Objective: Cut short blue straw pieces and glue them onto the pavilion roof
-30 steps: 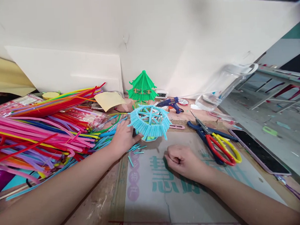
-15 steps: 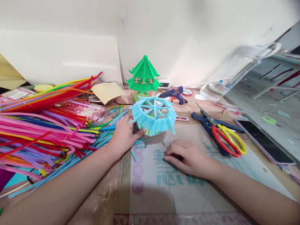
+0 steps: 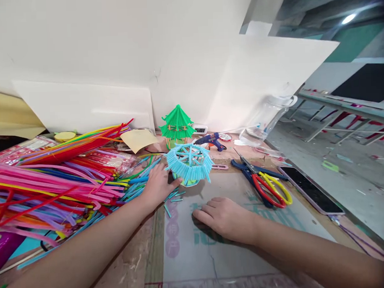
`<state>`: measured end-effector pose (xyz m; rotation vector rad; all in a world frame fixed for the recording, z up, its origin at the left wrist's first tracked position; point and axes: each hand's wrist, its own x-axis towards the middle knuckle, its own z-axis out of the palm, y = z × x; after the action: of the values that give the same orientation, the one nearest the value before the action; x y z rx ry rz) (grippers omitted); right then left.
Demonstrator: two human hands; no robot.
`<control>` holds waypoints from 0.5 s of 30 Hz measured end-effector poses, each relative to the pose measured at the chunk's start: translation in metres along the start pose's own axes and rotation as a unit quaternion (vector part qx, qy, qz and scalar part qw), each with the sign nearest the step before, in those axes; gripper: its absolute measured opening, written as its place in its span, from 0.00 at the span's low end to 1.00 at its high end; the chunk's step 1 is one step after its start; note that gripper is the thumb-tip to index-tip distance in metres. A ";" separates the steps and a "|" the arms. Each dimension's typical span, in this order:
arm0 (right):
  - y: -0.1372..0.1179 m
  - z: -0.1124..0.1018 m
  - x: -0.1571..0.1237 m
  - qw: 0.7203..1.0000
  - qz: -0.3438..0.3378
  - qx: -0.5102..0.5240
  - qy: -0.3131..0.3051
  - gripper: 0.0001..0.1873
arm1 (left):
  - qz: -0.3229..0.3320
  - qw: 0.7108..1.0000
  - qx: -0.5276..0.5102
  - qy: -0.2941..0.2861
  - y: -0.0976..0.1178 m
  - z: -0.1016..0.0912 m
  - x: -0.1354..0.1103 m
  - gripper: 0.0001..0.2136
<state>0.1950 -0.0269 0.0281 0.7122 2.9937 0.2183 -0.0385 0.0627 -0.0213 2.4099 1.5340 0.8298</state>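
My left hand [image 3: 160, 185] is at the left side of a small light-blue pipe-cleaner model [image 3: 190, 161] with a ring-shaped, spoked roof. Its thumb presses on the front of the model's low base, and the other fingertips are partly hidden at the roof's left edge. Behind that model stands a green pipe-cleaner tower [image 3: 178, 123] with a pointed, tiered roof. My right hand [image 3: 224, 218] rests palm down on a printed sheet [image 3: 227, 260], fingers curled in, with nothing seen in them. Short light-blue offcuts [image 3: 175, 197] lie between the hands.
Bundles of coloured pipe cleaners [image 3: 54, 182] cover the left side. To the right lie red-and-yellow-handled scissors [image 3: 269, 189], dark-blue-handled pliers [image 3: 248, 171] and a phone [image 3: 310, 190]. A blue glue gun [image 3: 210, 140] and a clear water jug [image 3: 266, 118] stand farther back.
The view has tilted up, so the table sits lower and more of the room shows. My right hand has rolled palm down. My left hand stays at the light-blue model.
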 end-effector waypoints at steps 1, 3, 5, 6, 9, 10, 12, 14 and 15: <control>-0.002 -0.004 0.003 1.000 0.006 0.012 -0.017 0.05 | 0.000 1.000 0.001 -0.002 0.000 0.000 0.000 0.20; -0.006 -0.010 0.011 0.997 0.037 0.052 -0.032 0.05 | -0.002 1.000 -0.001 -0.006 0.000 0.000 0.001 0.20; -0.010 -0.011 0.023 0.995 0.070 0.072 -0.004 0.06 | -0.004 1.000 -0.005 -0.009 0.000 0.000 0.001 0.20; -0.012 -0.009 0.030 0.994 0.086 0.065 0.018 0.08 | -0.005 1.000 -0.007 -0.010 0.000 0.000 0.001 0.20; -0.014 -0.002 0.047 0.992 0.109 0.042 0.056 0.07 | -0.004 1.000 -0.017 -0.011 -0.001 0.000 0.001 0.21; -0.013 -0.001 0.051 0.992 0.110 0.039 0.054 0.05 | -0.004 1.000 -0.020 -0.011 -0.001 0.000 0.001 0.21; -0.012 -0.001 0.057 0.993 0.108 0.038 0.040 0.03 | -0.003 1.000 -0.026 -0.010 -0.001 -0.001 0.001 0.20; -0.013 -0.005 0.058 0.993 0.107 0.034 0.021 0.04 | -0.003 1.000 -0.028 -0.013 0.000 -0.001 0.001 0.19; -0.014 -0.007 0.057 0.994 0.106 0.029 0.014 0.04 | -0.005 1.000 -0.027 -0.014 0.000 -0.001 0.001 0.19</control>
<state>0.1372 -0.0147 0.0316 1.0420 2.9595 0.1531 -0.0385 0.0632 -0.0203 2.3645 1.4932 0.8205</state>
